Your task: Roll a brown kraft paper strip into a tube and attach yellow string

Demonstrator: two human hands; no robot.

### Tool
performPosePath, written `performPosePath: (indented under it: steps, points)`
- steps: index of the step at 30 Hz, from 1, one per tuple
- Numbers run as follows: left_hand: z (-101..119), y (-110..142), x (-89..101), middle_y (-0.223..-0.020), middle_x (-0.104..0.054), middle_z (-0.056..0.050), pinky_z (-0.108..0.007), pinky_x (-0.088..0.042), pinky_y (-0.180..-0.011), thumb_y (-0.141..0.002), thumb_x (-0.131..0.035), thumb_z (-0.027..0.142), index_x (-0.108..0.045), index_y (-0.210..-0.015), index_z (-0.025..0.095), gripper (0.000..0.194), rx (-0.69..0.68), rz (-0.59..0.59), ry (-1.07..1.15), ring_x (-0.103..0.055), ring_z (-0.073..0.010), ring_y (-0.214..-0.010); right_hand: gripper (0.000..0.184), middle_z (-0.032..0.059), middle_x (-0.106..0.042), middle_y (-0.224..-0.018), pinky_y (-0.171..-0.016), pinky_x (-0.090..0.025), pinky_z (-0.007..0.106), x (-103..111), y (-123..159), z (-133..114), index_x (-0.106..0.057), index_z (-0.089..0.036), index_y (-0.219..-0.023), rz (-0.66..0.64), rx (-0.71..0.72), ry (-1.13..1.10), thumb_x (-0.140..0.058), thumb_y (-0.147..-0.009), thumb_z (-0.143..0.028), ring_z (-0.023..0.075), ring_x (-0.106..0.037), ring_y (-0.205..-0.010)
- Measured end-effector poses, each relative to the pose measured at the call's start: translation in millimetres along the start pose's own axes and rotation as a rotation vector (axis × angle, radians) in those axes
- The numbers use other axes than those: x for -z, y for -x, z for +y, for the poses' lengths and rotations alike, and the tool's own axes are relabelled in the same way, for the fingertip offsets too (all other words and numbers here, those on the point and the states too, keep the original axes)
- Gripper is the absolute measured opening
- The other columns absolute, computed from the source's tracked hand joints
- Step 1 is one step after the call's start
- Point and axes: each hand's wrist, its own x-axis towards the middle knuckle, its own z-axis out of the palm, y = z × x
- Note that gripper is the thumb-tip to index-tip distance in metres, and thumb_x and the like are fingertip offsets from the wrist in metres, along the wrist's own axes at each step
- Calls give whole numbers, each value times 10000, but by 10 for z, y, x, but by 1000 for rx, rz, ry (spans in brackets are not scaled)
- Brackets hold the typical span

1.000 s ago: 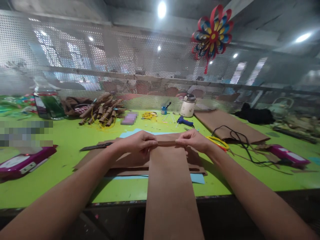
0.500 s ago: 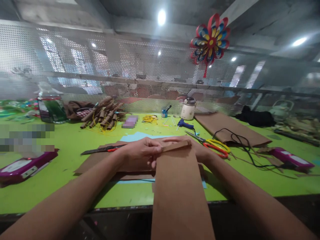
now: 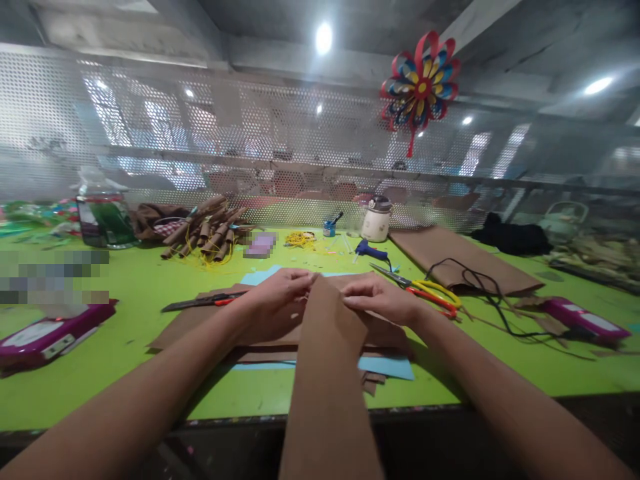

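A long brown paper strip [image 3: 325, 387] rises from the bottom edge over the table's front edge. Its upper end is bent and comes to a narrow peak between my hands. My left hand [image 3: 275, 303] pinches the left side of that end, with thumb and fingers closed. On the right side, my right hand [image 3: 385, 299] grips the edge between thumb and forefinger. Beneath both hands lie brown paper sheets [image 3: 190, 323] on light blue paper [image 3: 390, 367]. A utility knife [image 3: 200, 302] rests on the sheets at the left. Scissors with yellow and red handles [image 3: 433, 293] lie beyond my right hand.
A blue glue gun [image 3: 371, 251], a lidded jar [image 3: 377, 220] and a small blue pot [image 3: 329, 229] stand behind. Brown paper rolls with yellow string [image 3: 215, 230] lie back left. Purple power strips [image 3: 60, 333] flank the green table [image 3: 150, 393]; a black cord [image 3: 493, 303] runs right.
The strip has turned and now looks narrower, and the folded flap across its top no longer shows. My right hand has come from behind the paper to its right edge.
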Motion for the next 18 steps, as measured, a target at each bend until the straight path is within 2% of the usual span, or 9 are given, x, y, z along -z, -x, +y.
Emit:
performPosePath:
  steps: [2, 5, 7, 9, 11, 14, 18]
  points:
    - [-8, -55, 78, -876, -661, -76, -265, -425, -670, -801, -538, 518, -639, -974, 125, 442, -36, 67, -76, -574, -152, -751, 293, 51, -681, -977, -769, -448, 288, 23, -27, 44, -674, -154, -1026, -43, -76, 115, -555, -846, -353, 149, -591, -833]
    - [-8, -58, 70, -901, -673, -79, -258, -414, -696, -825, -498, 497, -664, -925, 135, 411, -94, -21, -304, -570, -171, -817, 258, 42, -689, -979, -787, -438, 292, 39, -79, 98, -686, -168, -996, -42, -77, 319, -531, -856, -318, 157, -589, -852]
    - [3, -17, 4, -852, -674, -47, -245, -396, -664, -809, -522, 457, -679, -870, 151, 350, -106, -79, -481, -551, -168, -781, 229, 32, -693, -915, -741, -438, 278, 32, -112, 120, -694, -168, -941, -26, -45, 427, -520, -855, -290, 151, -583, -805]
    - [20, 31, -65, -781, -661, -26, -233, -368, -619, -807, -521, 423, -684, -820, 154, 315, -114, -87, -611, -528, -157, -725, 207, 24, -687, -821, -679, -432, 262, 9, -139, 136, -695, -159, -876, 11, -29, 507, -522, -846, -269, 140, -570, -734]
    - [36, 65, -107, -730, -641, -19, -229, -339, -586, -814, -505, 399, -678, -771, 149, 308, -114, -56, -699, -508, -145, -679, 191, 23, -680, -772, -654, -428, 255, -23, -157, 154, -691, -152, -832, 67, -21, 555, -528, -839, -253, 138, -565, -706]
    - [41, 70, -114, -689, -613, -15, -229, -311, -559, -815, -492, 384, -662, -727, 141, 309, -78, -3, -796, -487, -132, -630, 164, 32, -691, -813, -687, -433, 262, -67, -170, 188, -691, -163, -828, 130, 11, 624, -540, -835, -229, 145, -578, -746]
    - [8, 24, -71, -697, -625, -15, -234, -319, -582, -789, -511, 357, -677, -778, 154, 262, -77, -28, -886, -501, -140, -640, 134, 40, -692, -842, -731, -439, 277, -75, -171, 250, -698, -170, -839, 117, 46, 697, -570, -824, -211, 154, -587, -782]
